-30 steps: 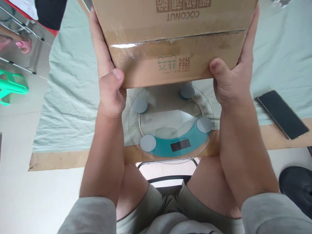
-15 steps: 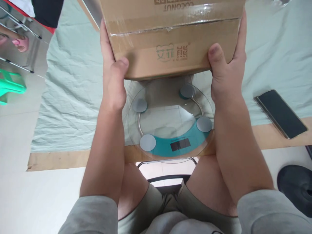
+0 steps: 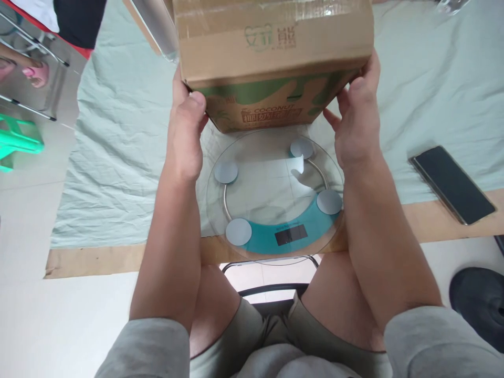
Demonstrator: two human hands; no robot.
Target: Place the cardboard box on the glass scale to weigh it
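Observation:
Between my two hands is a brown cardboard box (image 3: 271, 58), taped on top and printed in green with the word COCONUT. My left hand (image 3: 188, 126) grips its left side, thumb at the lower edge of the flap. On the right side my right hand (image 3: 359, 118) holds it, some fingers reaching toward the lower corner. Nearer to me than the box lies a round glass scale (image 3: 271, 202) with a teal band and a dark display (image 3: 291, 234). The glass juts over the table's front edge. Whether the box's far underside touches the cloth is hidden.
A pale green cloth (image 3: 114, 147) covers the table, with a bare wooden edge (image 3: 94, 261) in front. A phone (image 3: 452, 184) lies at right. Behind the box at left is a grey flat object (image 3: 155, 23). A green stool (image 3: 18, 136) and a person's pink shoe (image 3: 36, 74) are at far left.
The box has moved away from me and tilted, so its green printed side now faces me. My hands went with it, the right one shifting slightly left. The scale stays put.

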